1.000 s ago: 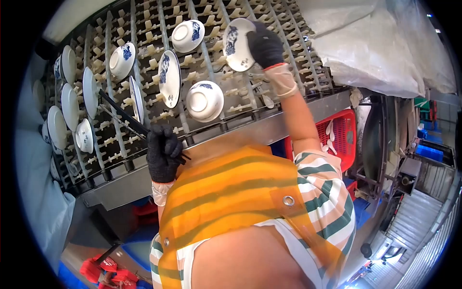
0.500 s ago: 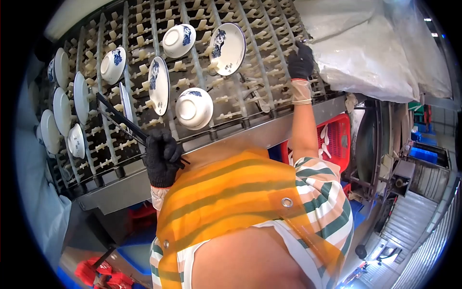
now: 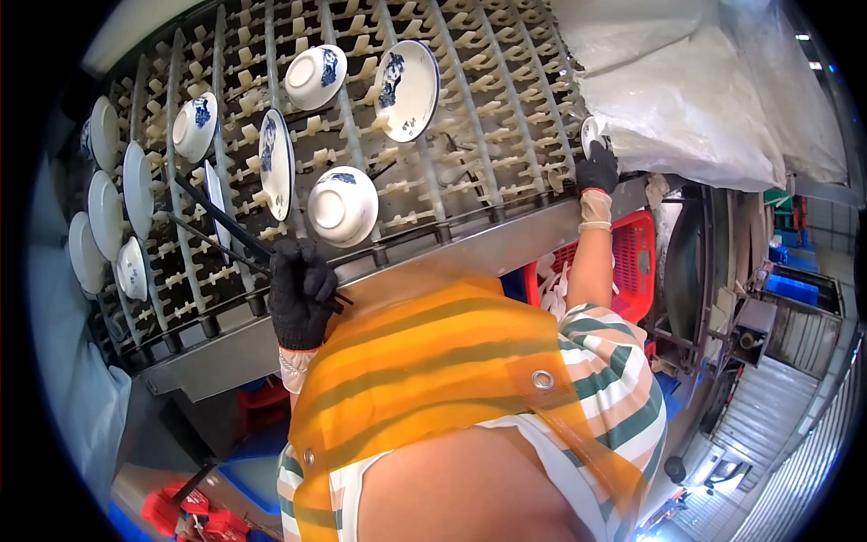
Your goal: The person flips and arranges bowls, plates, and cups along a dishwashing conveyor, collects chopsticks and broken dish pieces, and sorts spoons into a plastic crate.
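Left hand in black glove [image 3: 302,291]: closed round long black tongs [image 3: 226,218], apparently held low for reach. Right hand in black glove [image 3: 598,170]: at small white dish [image 3: 590,134], beside translucent plastic sheet [image 3: 673,95]; grip unclear. Blue-patterned white plate [image 3: 408,90]: tilted on pale-pegged rack [image 3: 467,108], apparently peg-propped.

No text can be read here — no label, no brand, no number, no sign. The blue marks on the bowl [image 3: 343,206] and on the plate [image 3: 407,91] are decoration — in them I cannot read any letter or number.
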`<state>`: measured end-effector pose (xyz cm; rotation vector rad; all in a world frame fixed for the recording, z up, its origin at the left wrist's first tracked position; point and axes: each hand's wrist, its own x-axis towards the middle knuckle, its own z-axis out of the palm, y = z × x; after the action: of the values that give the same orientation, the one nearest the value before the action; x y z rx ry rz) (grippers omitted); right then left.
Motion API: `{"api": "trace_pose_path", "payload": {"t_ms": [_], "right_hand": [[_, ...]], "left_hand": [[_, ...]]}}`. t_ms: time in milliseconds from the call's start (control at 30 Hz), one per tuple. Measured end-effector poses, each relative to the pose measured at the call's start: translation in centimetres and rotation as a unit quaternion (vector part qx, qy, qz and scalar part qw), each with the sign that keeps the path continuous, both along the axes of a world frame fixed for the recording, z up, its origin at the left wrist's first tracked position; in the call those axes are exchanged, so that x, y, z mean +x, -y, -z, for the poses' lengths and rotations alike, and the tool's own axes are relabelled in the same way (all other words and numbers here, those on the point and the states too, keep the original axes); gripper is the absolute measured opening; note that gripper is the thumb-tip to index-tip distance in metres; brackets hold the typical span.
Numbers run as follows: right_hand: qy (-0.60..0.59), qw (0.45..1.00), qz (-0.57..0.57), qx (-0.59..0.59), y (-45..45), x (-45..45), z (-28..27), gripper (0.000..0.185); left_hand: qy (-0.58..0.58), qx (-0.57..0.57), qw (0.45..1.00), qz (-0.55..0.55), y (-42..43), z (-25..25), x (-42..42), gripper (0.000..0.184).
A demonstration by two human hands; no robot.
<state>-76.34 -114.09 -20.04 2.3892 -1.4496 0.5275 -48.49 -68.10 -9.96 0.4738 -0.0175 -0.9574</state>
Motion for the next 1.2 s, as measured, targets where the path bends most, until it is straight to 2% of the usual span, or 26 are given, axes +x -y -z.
{"api": "trace_pose_path", "payload": {"t_ms": [100,167,233,300,367,433,500,567,633,667,700,733,767,800,833,900,967,1033,1067,1133,1167,1200], "right_hand": [[0.011,0.997,-0.060,0.037,0.7,-0.2,-0.4,0.037],[0.077,0.988,-0.064,0.114,-0.1,2.0,-3.7,0.037],[0.046,0.989,-0.102,0.094,-1.4,3.7,-6.5,0.033],[0.193,0.934,-0.235,0.187,-4.5,6.2,-8.9,0.030],[-0.098,0.937,-0.300,0.147,-9.2,10.1,-13.2,0.026],[-0.116,0.875,-0.467,0.063,-12.6,12.0,-14.8,0.025],[-0.188,0.822,-0.536,0.046,-14.3,13.6,-13.6,0.021],[-0.144,0.797,-0.585,0.031,-12.7,14.1,-11.1,0.024],[0.093,0.877,-0.470,0.042,-9.7,14.5,-9.8,0.032],[0.102,0.911,-0.400,0.007,-8.2,13.6,-10.5,0.039],[0.119,0.921,-0.372,0.003,-4.5,12.3,-8.7,0.042],[0.205,0.912,-0.356,0.020,-0.6,10.7,-6.4,0.046],[0.158,0.953,-0.256,-0.041,1.8,8.8,-4.6,0.052],[0.085,0.984,-0.146,-0.049,4.9,6.2,-2.2,0.060],[0.166,0.980,-0.106,0.022,6.2,4.0,-2.1,0.058],[0.111,0.987,0.045,0.108,7.6,0.5,-1.0,0.071],[0.095,0.964,0.153,0.194,10.1,-2.8,2.6,0.078],[0.091,0.936,0.193,0.281,9.5,-3.5,1.9,0.076],[0.092,0.935,0.193,0.281,9.5,-3.9,1.1,0.076],[0.150,0.903,0.124,0.383,8.2,-3.9,-1.0,0.061],[0.465,0.738,0.077,0.483,8.0,-4.4,0.3,0.043],[0.522,0.691,0.032,0.499,6.8,-3.9,-0.7,0.038]], "left_hand": [[-0.017,0.002,1.000,0.005,0.2,0.5,-0.3,0.017],[-0.030,0.003,0.999,0.011,0.3,0.8,-0.5,0.017],[-0.013,0.024,1.000,0.002,0.6,0.9,-0.9,0.017],[0.001,0.030,1.000,0.003,1.0,0.6,-1.1,0.017],[0.016,0.032,0.999,0.003,1.4,0.6,-1.2,0.018],[0.013,0.025,1.000,0.001,1.7,0.7,-1.4,0.018],[0.010,0.019,1.000,0.002,1.9,0.6,-1.6,0.019],[0.007,0.013,1.000,-0.004,2.4,0.4,-1.7,0.019],[0.010,-0.004,1.000,-0.005,2.7,0.4,-2.0,0.018],[0.010,-0.005,1.000,-0.010,2.8,0.4,-2.1,0.018],[0.009,-0.009,1.000,-0.006,3.0,0.3,-2.2,0.018],[0.009,-0.013,1.000,0.001,3.1,0.3,-2.2,0.018],[0.008,-0.015,1.000,-0.001,3.4,0.3,-2.4,0.018],[0.014,-0.011,1.000,-0.001,3.6,0.3,-2.6,0.018],[0.019,-0.007,1.000,-0.002,3.9,0.3,-2.8,0.018],[0.019,0.002,1.000,-0.014,4.3,0.2,-3.1,0.018],[0.018,0.015,1.000,-0.018,4.5,0.3,-3.4,0.018],[0.018,0.018,1.000,-0.014,4.7,0.7,-3.5,0.018],[0.018,0.018,1.000,-0.013,5.0,0.8,-3.6,0.018],[0.022,0.021,1.000,-0.007,5.1,0.6,-3.7,0.017],[0.024,0.024,0.999,-0.004,5.2,0.7,-3.8,0.017],[0.029,0.021,0.999,-0.005,5.4,0.8,-3.9,0.017]]}}
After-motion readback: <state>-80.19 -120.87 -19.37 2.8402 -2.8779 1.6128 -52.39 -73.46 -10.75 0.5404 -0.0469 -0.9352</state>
